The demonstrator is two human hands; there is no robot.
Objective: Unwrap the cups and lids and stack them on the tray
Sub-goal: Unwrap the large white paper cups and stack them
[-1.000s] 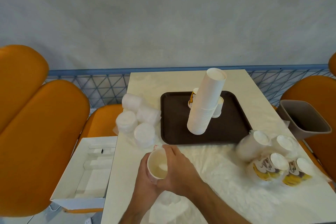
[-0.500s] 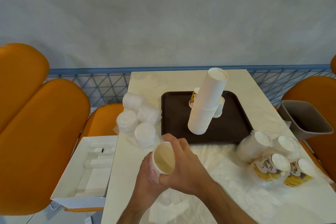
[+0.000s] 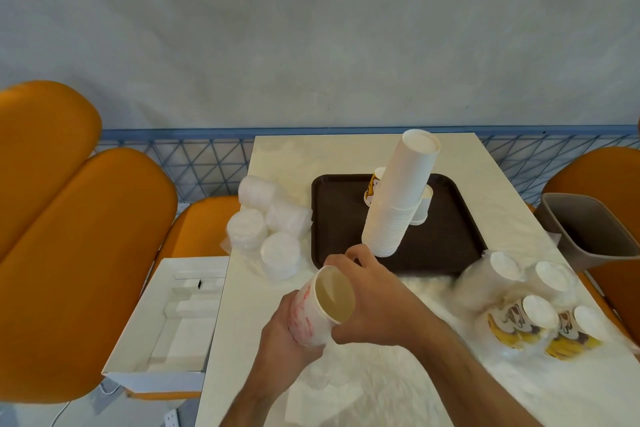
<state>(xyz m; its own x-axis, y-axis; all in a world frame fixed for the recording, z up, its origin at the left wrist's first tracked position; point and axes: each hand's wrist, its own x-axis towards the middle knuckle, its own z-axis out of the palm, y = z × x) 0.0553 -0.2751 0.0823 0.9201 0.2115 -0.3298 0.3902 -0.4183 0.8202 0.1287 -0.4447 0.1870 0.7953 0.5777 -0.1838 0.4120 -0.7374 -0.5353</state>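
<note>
Head view shows the right hand (image 3: 375, 302) curled around the rim end of a white paper cup sleeve with red print (image 3: 317, 310), fingers wrapped over its far side, while the left hand (image 3: 287, 340) grips the lower end from beneath. Both hold the same thing, well above the pale marble-patterned tabletop (image 3: 277, 163). The sleeve's long axis is tilted, its open mouth facing up and to the right, its base down toward the person's left.

Beyond the right hand lies the dark brown rectangular plastic tray (image 3: 339, 218), bearing a tall leaning stack of plain white paper cups (image 3: 398, 204). The right hand is nearer that stack; its knuckles are near the stack's base. Any carry to the tray therefore goes forward and slightly right. Wrapped white lid bundles (image 3: 270, 229) lie left of the tray.
</note>
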